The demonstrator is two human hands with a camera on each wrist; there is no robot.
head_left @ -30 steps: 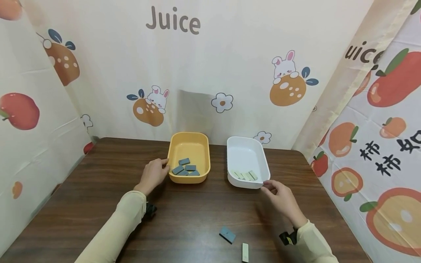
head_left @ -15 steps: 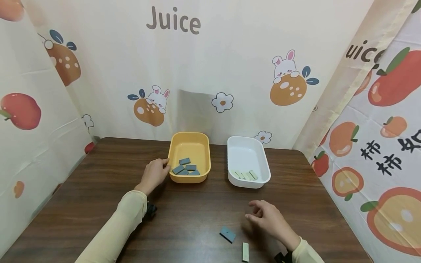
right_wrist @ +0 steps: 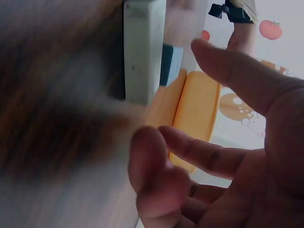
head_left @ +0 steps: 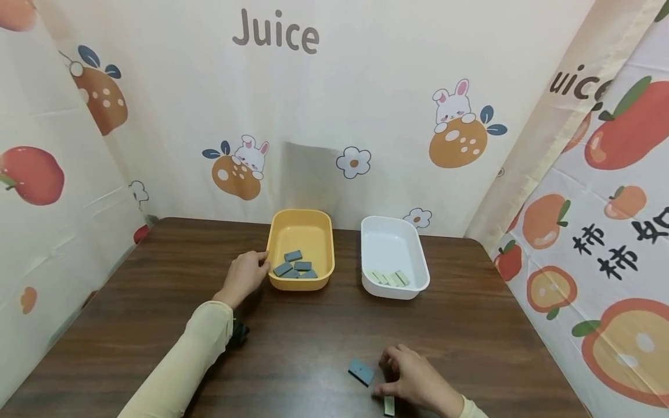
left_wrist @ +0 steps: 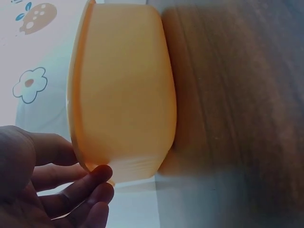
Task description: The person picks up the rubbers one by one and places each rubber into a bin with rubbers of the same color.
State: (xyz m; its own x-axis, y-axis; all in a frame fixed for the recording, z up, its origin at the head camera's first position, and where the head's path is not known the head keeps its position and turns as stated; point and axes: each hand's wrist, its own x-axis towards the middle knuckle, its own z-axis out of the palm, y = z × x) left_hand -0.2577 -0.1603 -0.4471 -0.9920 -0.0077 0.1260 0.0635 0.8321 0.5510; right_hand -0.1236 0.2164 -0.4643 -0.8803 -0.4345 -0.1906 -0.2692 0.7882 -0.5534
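Note:
My left hand (head_left: 243, 277) holds the rim of a yellow plastic bin (head_left: 303, 234) at its left side; in the left wrist view thumb and fingers meet the rim near a corner. Several blue-grey rectangular blocks (head_left: 302, 266) lie inside that bin. My right hand (head_left: 415, 380) hovers low over a pale green block (head_left: 389, 406) on the table, thumb and fingers spread apart. From the right wrist, the green block (right_wrist: 142, 52) sits beyond the fingertips, with nothing between them. A single blue block (head_left: 361, 372) lies just left of the right hand.
A white bin (head_left: 392, 241) with several pale green blocks (head_left: 395, 279) in its near end stands to the right of the yellow one. Both stand near the back edge of the dark wooden table (head_left: 308, 331). Printed curtains (head_left: 355, 104) hang behind and at the sides.
My right hand has left the near right corner of the white bin and come toward me, down to the pale green block on the table. The left hand stays at the yellow bin.

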